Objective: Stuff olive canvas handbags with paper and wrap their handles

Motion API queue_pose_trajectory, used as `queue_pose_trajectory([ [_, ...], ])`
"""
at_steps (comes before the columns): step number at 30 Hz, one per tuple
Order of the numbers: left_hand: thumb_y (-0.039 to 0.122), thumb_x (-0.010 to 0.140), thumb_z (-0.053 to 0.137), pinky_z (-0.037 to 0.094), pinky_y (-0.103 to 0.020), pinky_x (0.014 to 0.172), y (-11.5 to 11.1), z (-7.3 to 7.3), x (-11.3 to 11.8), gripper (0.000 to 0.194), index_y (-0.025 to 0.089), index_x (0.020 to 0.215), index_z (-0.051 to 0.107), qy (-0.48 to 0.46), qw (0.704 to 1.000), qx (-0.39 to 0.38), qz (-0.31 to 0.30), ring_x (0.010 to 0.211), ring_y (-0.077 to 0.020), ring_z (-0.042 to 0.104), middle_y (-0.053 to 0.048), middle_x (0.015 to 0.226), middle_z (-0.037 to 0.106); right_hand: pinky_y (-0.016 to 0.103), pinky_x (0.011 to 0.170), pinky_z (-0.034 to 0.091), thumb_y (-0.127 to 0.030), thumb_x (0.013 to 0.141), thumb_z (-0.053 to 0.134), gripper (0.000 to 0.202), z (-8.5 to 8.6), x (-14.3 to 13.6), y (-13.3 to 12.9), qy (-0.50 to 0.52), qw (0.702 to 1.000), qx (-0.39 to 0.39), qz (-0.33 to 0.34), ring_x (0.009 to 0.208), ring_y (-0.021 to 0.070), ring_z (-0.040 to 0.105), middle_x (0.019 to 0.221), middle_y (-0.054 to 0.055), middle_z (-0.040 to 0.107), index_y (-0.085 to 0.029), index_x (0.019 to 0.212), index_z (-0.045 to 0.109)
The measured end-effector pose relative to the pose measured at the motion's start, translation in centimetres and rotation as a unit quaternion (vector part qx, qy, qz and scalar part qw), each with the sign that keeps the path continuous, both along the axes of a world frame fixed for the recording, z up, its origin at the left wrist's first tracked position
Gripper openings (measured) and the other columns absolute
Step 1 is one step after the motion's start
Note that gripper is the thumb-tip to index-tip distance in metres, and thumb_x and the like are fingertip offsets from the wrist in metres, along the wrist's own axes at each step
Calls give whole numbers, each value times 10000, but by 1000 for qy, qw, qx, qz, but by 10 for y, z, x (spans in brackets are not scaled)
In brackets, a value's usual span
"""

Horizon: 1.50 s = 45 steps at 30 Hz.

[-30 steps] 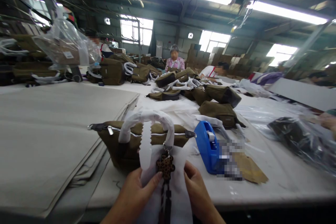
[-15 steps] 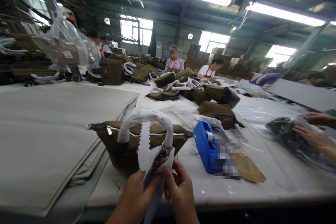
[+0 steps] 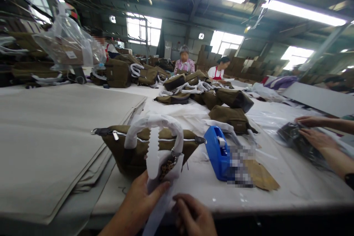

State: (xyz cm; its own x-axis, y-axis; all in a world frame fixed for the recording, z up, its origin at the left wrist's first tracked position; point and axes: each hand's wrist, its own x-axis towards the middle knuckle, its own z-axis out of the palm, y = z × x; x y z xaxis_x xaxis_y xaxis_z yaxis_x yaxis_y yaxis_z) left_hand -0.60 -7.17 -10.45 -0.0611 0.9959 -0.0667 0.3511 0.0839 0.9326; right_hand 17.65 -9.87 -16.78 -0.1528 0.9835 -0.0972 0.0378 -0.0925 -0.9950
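Observation:
An olive bag [image 3: 121, 155] with a silver zipper stands upright at the table's front edge, its handle [image 3: 135, 129] wrapped in white material. A white strip with a notched edge [image 3: 153, 151] hangs over the handle. White wrapping [image 3: 159, 206] runs down from a leopard-patterned piece [image 3: 166, 169] at the bag's front. My left hand [image 3: 141, 195] grips this wrapping between thumb and fingers. Just right of it, my right hand [image 3: 193, 214] is apart from the bag with curled fingers; whether it holds anything is hidden.
A blue tape dispenser [image 3: 217, 155] and a brown paper piece [image 3: 260, 173] lie to the right. Large paper sheets [image 3: 61, 143] cover the left side. More olive bags [image 3: 229, 118] are piled behind. At far right, another person's hands [image 3: 318, 136] touch a plastic-wrapped bag [image 3: 293, 136].
My right hand has let go of the wrapping and moved down and right. My left hand stays at the wrapping. The other person's hands at far right have shifted left.

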Motion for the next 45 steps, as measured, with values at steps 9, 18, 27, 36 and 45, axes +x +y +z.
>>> queue_pose_trajectory([
  [9, 483, 884, 572, 536, -388, 1035, -9, 1, -5, 455, 254, 1258, 694, 84, 993, 68, -49, 1219, -315, 665, -65, 1266, 740, 257, 579, 415, -625, 928, 565, 477, 49, -20, 61, -69, 992, 108, -2, 631, 155, 552, 659, 23, 615, -178, 855, 716],
  [18, 280, 1033, 358, 507, -345, 1074, -9, -10, 7, 492, 119, 1474, 506, 288, 926, 243, 10, 1333, -256, 581, -145, 1453, 598, 274, 616, 389, -595, 910, 598, 471, 33, -37, 55, -55, 992, 104, -41, 657, 150, 478, 675, 15, 555, -182, 687, 559],
  [27, 217, 1026, 439, 499, -373, 1110, 0, -21, 22, 539, 201, 1559, 361, 343, 859, 369, 89, 1370, -204, 541, -65, 1488, 577, 254, 520, 366, -601, 858, 575, 462, 22, -52, 54, -17, 992, 100, -76, 568, 132, 428, 591, -16, 487, -194, 648, 519],
  [36, 247, 1041, 428, 303, -253, 1218, -4, -25, 20, 533, 138, 1556, 350, 299, 874, 375, 73, 1466, -145, 381, -73, 1558, 484, 247, 557, 371, -647, 878, 552, 533, 34, -60, 50, 27, 993, 95, -70, 620, 134, 406, 611, -9, 470, -174, 635, 517],
  [45, 459, 1065, 311, 183, -309, 1246, -3, -27, 21, 670, 60, 1598, 231, 355, 847, 393, 51, 1528, -228, 252, -146, 1610, 391, 252, 571, 386, -601, 945, 493, 512, 21, -63, 49, 23, 989, 132, -58, 635, 143, 451, 641, 4, 528, -177, 663, 535],
])
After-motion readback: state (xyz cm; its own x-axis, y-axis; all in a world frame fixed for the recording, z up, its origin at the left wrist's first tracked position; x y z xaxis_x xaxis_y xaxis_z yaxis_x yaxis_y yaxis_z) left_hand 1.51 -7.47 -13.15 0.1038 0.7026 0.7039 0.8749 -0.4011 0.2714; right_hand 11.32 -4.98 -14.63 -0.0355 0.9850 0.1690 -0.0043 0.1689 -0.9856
